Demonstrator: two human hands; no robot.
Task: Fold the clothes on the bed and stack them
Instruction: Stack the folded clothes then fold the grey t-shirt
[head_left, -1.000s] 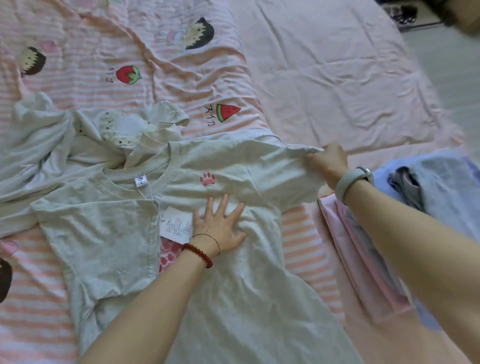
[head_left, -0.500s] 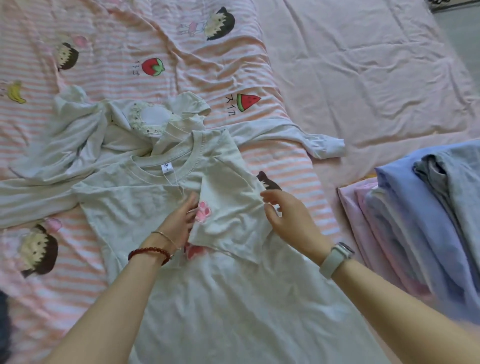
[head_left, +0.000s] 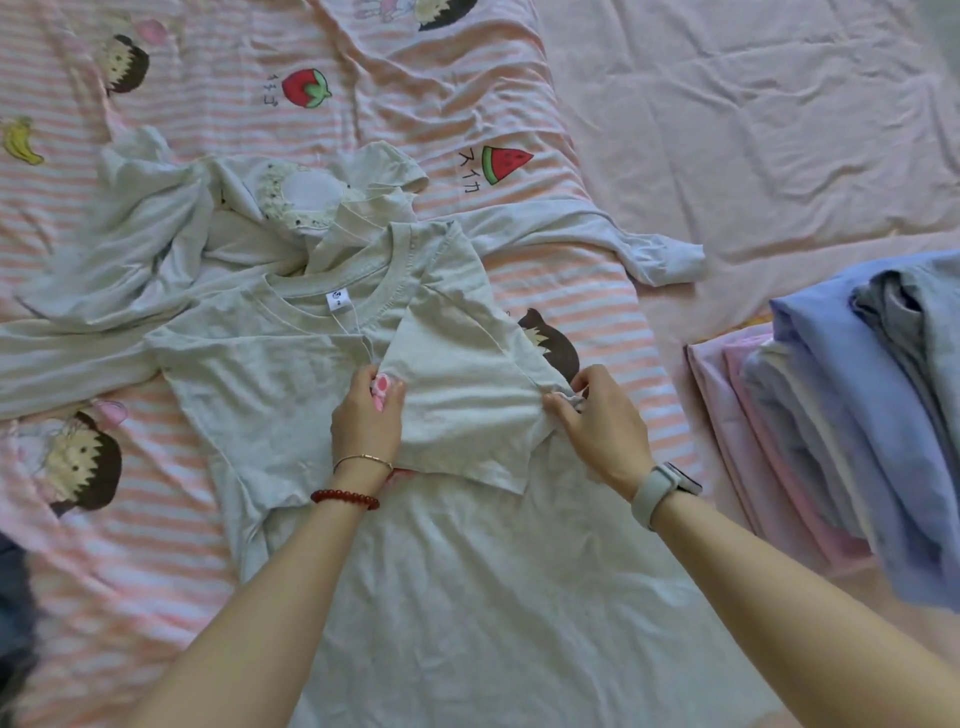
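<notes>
Step in hand: folding the grey tee (head_left: 467, 597), which lies front-up on the striped bed (head_left: 545, 270), collar (head_left: 363, 304) away from the person, hem toward them. The right sleeve (head_left: 457, 405) is already turned in across the chest, its cuff edge running just above the bracelets.

Left hand (head_left: 366, 415): fingers curled down on the inner edge of the folded sleeve, beside a pink paw print (head_left: 382, 387); grip looks narrow, pinning or pinching the cloth. I cannot tell which.

Right hand (head_left: 597, 421): fingertips pinch a bunch of cloth at the outer fold line, near the shoulder seam. Grip closed on the tee.

Judgement: the side fold is being squared up. The left side of the tee appears not yet turned in. The next move probably calls for smoothing this fold flat, a matching fold on the other side, then hem brought up toward the collar. Thin knit will likely slip and wrinkle unless it is held at both ends.

Behind the tee, touching it at the collar: a crumpled pale garment (head_left: 171, 228), long sleeve (head_left: 623, 241) trailing right. Unfolded; probably next.

Containers: none seen. The stack (head_left: 841, 415) sits on the bed at right, well apart from the tee — pink pieces low, blue and grey above. Count unclear.
</notes>
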